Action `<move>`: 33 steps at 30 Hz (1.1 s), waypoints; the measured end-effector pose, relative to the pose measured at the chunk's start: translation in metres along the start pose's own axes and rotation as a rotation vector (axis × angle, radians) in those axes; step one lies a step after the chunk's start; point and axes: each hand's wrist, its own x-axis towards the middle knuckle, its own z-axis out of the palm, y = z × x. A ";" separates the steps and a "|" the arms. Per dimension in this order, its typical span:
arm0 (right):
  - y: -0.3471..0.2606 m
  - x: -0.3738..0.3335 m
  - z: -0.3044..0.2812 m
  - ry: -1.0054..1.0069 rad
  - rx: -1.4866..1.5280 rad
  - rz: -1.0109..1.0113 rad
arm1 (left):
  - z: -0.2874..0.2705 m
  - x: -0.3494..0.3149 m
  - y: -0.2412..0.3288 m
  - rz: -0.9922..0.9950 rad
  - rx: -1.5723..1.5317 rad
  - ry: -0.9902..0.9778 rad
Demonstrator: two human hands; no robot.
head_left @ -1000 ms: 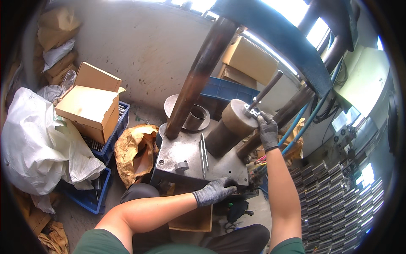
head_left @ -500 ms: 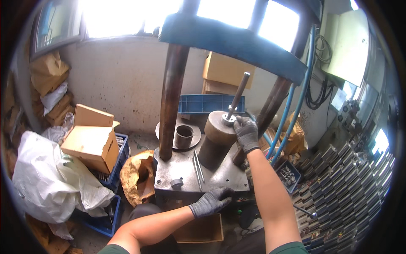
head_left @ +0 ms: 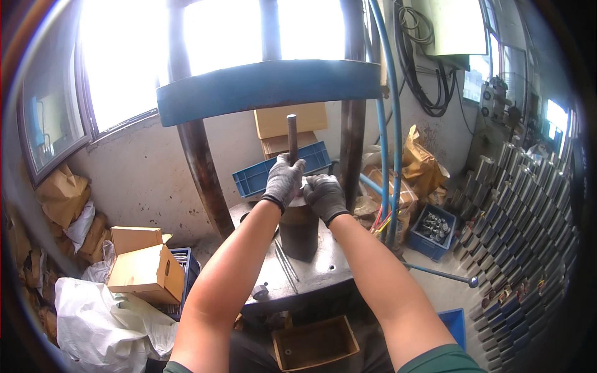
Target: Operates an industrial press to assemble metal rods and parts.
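An upright metal rod rises above a thick steel cylinder on the press table. My left hand, in a grey glove, is closed around the lower part of the rod. Beside it my gloved right hand has its fingers curled at the cylinder's top. Between the hands shows a sliver of shiny metal; what the right fingers grip is hidden. Several thin rods lie on the table near the cylinder, and a small dark metal piece sits by the front left edge.
A blue crossbeam on steel columns spans above my hands. Below the table stands an open wooden box. Stacked metal cylinders fill the right; a blue bin of parts and a ball-ended lever are nearer.
My left hand has risen from the table's front edge to the rod. My right hand stays at the cylinder's top, now more curled. The rod looks more upright as the view has shifted.
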 end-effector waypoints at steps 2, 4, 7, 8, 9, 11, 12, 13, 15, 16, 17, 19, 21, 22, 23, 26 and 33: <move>-0.002 -0.002 -0.005 -0.064 -0.010 0.036 | 0.010 0.007 0.005 -0.054 0.116 0.005; -0.005 -0.002 -0.006 -0.044 -0.034 0.032 | 0.014 0.012 0.003 -0.001 0.321 0.079; -0.005 -0.005 -0.004 -0.006 -0.034 0.031 | 0.020 0.009 -0.012 0.032 0.386 0.136; -0.005 -0.004 -0.003 -0.026 -0.034 0.038 | 0.023 0.007 -0.017 0.036 0.354 0.161; -0.003 -0.002 -0.003 -0.033 -0.029 0.036 | 0.027 0.005 -0.022 0.045 0.313 0.185; -0.001 -0.002 0.000 0.019 0.000 0.022 | 0.032 0.001 -0.030 0.198 0.148 0.286; 0.000 -0.001 0.000 0.024 0.006 0.008 | 0.034 0.001 -0.032 0.219 -0.047 0.300; 0.001 -0.001 0.001 0.027 0.015 -0.006 | 0.034 0.001 -0.034 0.237 -0.239 0.315; 0.001 -0.003 0.000 0.044 0.047 0.006 | 0.036 0.002 -0.036 0.323 -0.632 0.358; 0.002 -0.003 0.000 0.044 0.077 0.019 | 0.035 0.002 -0.037 0.326 -0.727 0.380; 0.001 -0.005 -0.001 0.039 0.100 0.037 | 0.034 0.002 -0.038 0.348 -0.822 0.401; 0.000 -0.006 -0.002 0.056 0.116 0.040 | 0.024 0.005 -0.040 0.297 -0.752 0.349; -0.002 -0.007 -0.003 0.090 0.138 0.070 | 0.018 0.008 -0.041 0.209 -0.619 0.323; -0.002 -0.007 -0.005 0.073 0.131 0.071 | 0.018 0.008 -0.043 0.239 -0.671 0.259; -0.003 -0.007 -0.006 0.062 0.134 0.078 | 0.017 0.008 -0.044 0.238 -0.646 0.232; -0.005 -0.007 -0.009 0.044 0.124 0.086 | 0.018 0.012 -0.046 0.243 -0.584 0.169; 0.001 -0.005 -0.011 -0.062 0.162 0.059 | 0.024 0.014 -0.027 0.253 -0.257 0.236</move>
